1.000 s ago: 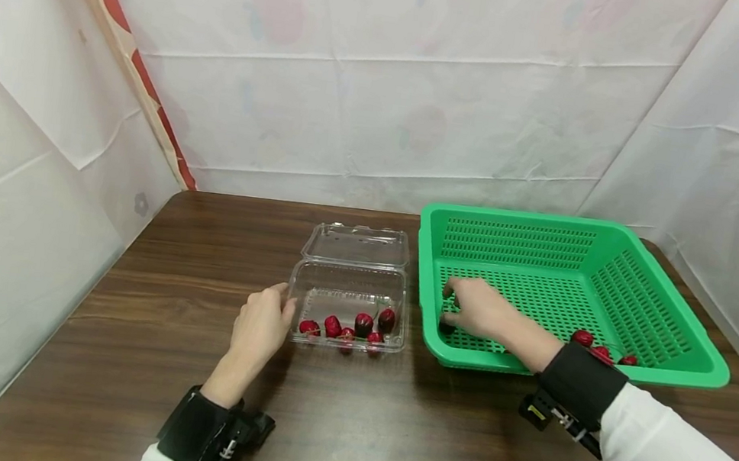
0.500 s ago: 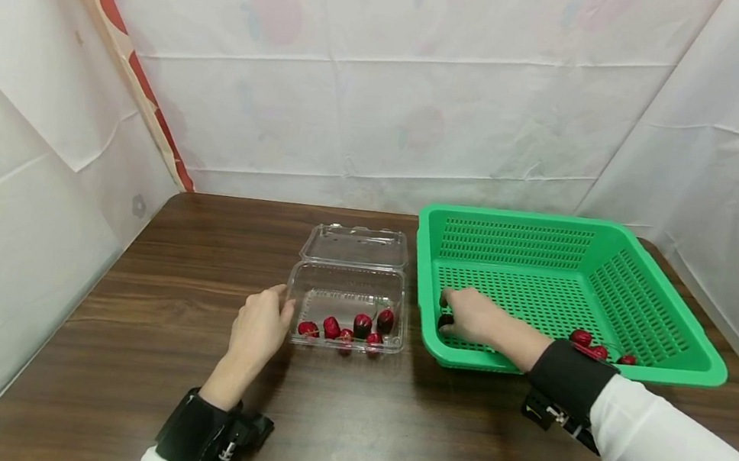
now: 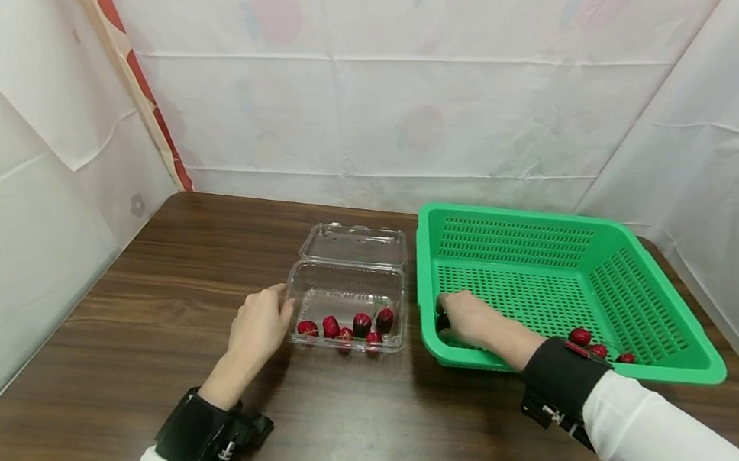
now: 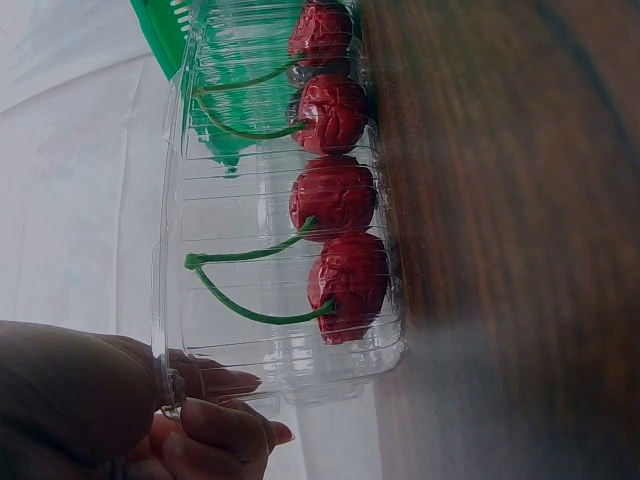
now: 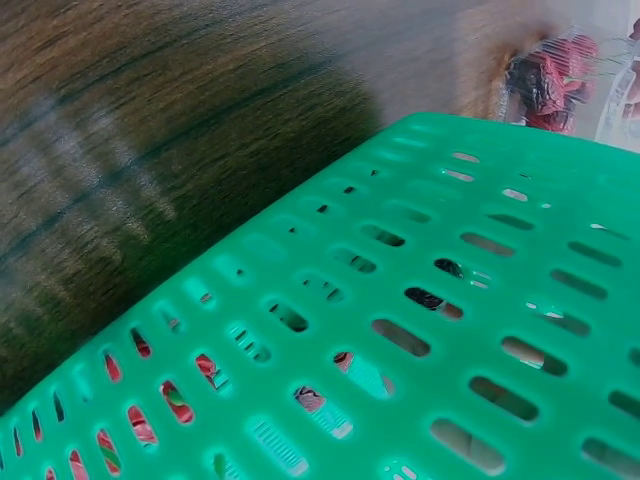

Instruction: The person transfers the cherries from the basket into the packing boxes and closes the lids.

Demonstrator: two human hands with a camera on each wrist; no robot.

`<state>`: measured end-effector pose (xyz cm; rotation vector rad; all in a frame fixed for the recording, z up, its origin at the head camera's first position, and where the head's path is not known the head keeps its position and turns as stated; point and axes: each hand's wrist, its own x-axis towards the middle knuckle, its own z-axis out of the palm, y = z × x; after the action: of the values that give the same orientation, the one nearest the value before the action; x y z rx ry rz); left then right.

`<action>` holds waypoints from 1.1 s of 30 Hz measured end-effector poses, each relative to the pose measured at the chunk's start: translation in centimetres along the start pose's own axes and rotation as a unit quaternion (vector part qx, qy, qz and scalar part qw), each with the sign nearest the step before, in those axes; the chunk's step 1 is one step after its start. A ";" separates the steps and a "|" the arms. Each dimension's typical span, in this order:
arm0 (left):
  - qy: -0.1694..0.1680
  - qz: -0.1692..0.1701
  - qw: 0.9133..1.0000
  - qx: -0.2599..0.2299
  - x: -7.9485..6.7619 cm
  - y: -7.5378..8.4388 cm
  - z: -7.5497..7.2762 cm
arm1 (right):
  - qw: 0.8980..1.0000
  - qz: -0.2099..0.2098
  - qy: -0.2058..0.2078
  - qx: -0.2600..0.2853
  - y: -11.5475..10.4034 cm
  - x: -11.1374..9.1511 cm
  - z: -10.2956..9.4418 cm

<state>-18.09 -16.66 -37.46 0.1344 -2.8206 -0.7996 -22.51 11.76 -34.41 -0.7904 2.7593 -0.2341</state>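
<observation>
My left hand point(image 3: 260, 329) grips the left side of an open clear plastic clamshell box point(image 3: 351, 265). In the left wrist view, the thumb and fingers point(image 4: 225, 428) pinch its rim. Several red cherries point(image 3: 362, 325) lie along the box's near side, some joined by green stems point(image 4: 265, 318). Inside a green slotted basket point(image 3: 684, 319), my right hand point(image 3: 479, 322) is low at the left wall, its fingers curled round a dark cherry point(image 3: 443, 322). The basket wall fills the right wrist view and hides most of that hand, with dark patches showing through slots.
Several more red cherries point(image 3: 580, 337) lie at the basket's near right side. The box's clear lid point(image 3: 357, 246) is folded back, away from me. Everything stands on a dark wooden table point(image 3: 345, 427), with white sheeting point(image 3: 384, 109) behind and at the sides.
The right hand has moved slightly left and closed its fingers round the dark cherry by the basket's left wall. My left hand has stayed on the box.
</observation>
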 end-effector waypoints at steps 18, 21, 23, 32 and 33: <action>-0.005 0.001 1.000 -0.003 0.0 0.0 -0.1 | 1.000 -0.012 -0.011 0.022 -0.3 0.0 -0.1; -0.004 0.003 1.000 -0.002 0.0 0.0 0.0 | 0.999 -0.010 -0.014 0.028 -0.4 0.0 -0.2; -0.006 0.000 1.000 -0.002 0.0 0.0 0.0 | 0.999 -0.006 -0.014 0.030 -0.6 0.0 -0.2; -0.004 0.000 1.000 -0.001 0.0 -0.1 0.0 | 0.999 0.006 0.018 0.027 -1.3 -0.5 -0.4; -0.005 0.002 1.000 -0.002 0.0 0.0 0.0 | 0.999 0.003 0.022 0.024 -1.3 -0.6 -0.5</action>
<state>-18.09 -16.70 -37.49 0.1254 -2.8283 -0.8082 -21.53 10.99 -33.50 -0.7727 2.7862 -0.3187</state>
